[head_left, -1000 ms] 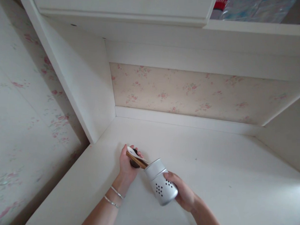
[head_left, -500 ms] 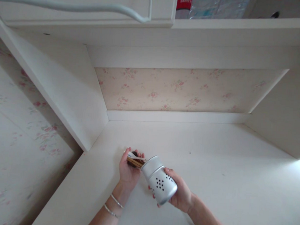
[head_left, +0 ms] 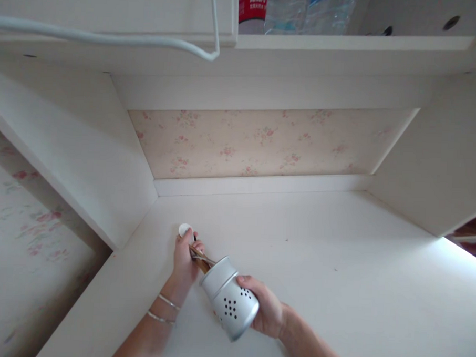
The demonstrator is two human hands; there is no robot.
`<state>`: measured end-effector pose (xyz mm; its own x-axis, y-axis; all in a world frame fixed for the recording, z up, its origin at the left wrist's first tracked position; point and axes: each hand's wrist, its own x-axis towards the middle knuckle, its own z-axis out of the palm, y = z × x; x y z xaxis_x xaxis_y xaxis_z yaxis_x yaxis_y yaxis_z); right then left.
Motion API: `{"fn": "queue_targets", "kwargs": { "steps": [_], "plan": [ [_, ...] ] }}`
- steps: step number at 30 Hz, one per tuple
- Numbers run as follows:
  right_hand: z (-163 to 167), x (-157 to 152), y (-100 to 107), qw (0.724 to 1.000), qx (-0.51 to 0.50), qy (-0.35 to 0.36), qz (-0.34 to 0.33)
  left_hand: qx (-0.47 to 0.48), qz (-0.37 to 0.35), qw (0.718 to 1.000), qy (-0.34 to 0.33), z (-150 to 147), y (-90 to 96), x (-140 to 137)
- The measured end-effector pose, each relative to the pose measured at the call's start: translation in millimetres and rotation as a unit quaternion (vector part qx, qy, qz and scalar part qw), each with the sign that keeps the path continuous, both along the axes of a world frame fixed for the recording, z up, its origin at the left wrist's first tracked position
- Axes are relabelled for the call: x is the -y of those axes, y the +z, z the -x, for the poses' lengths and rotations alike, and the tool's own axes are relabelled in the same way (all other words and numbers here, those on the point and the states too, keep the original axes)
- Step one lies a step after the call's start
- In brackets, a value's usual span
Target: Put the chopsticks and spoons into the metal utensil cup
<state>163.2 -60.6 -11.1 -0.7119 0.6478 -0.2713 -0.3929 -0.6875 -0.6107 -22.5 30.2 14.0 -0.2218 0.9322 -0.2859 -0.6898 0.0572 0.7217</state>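
A silver metal utensil holder [head_left: 228, 299] with round clusters of holes is tipped on its side, its mouth facing up and to the left. My right hand [head_left: 267, 309] wraps around its lower part from the right. At the mouth, my left hand [head_left: 185, 258] is closed around a bundle of brown chopsticks [head_left: 204, 263] and thin handles. Their lower ends are hidden inside the holder. A white round spoon end [head_left: 185, 229] sticks out beyond my left fingers, with a small dark tip beside it.
Below me spreads a white desktop [head_left: 316, 271], with side panels at left and right. A shelf [head_left: 346, 44] overhead holds clear plastic bottles [head_left: 308, 13] and a red-labelled pack [head_left: 252, 5]. A white cable [head_left: 110, 37] hangs across the upper left. Floral wallpaper [head_left: 231, 144] shows behind.
My left hand has closed from an open, cupped palm into a grip around the utensils. Both hands and the holder have shifted left in view, as the camera has turned slightly right.
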Motion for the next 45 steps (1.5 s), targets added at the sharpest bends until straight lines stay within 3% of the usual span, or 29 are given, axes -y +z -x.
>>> {"fn": "queue_targets", "kwargs": {
  "steps": [2, 7, 12, 15, 19, 25, 29, 35, 45],
  "plan": [
    [-3.4, -1.8, 1.5, 1.0, -0.002, -0.005, -0.002, -0.054, -0.048, 0.997, 0.018, 7.2, 7.2, -17.3],
    [-9.8, -6.1, 0.2, 1.0, -0.013, -0.02, -0.007, -0.151, -0.073, 0.986, 0.007, 30.3, 36.6, -64.7],
    [-9.4, -6.9, -5.8, 1.0, -0.015, -0.019, 0.014, -0.332, -0.068, 0.94, -0.048, 48.3, 61.8, -108.3],
    [-8.5, -6.6, -6.4, 0.999, -0.013, -0.022, 0.026, -0.465, -0.058, 0.877, -0.105, 53.7, 66.0, -131.2],
    [-8.0, -7.7, -8.0, 1.0, -0.007, -0.02, 0.023, -0.62, -0.052, 0.76, -0.184, 56.9, 57.6, -159.1],
    [-5.0, -13.5, -12.3, 1.0, -0.026, 0.001, 0.01, -0.754, -0.063, 0.6, -0.26, 58.3, 22.1, -191.4],
    [-3.9, -15.8, -7.3, 0.999, -0.036, 0.016, 0.032, -0.788, -0.079, 0.535, -0.294, 59.0, -1.8, -199.9],
    [-6.8, -16.4, -5.1, 0.997, -0.051, 0.031, 0.047, -0.801, -0.096, 0.504, -0.308, 55.8, -16.3, -209.5],
    [-8.4, -19.5, 8.5, 0.999, -0.028, 0.022, 0.025, -0.79, -0.134, 0.51, -0.314, 50.4, -16.0, -220.2]
  ]
}}
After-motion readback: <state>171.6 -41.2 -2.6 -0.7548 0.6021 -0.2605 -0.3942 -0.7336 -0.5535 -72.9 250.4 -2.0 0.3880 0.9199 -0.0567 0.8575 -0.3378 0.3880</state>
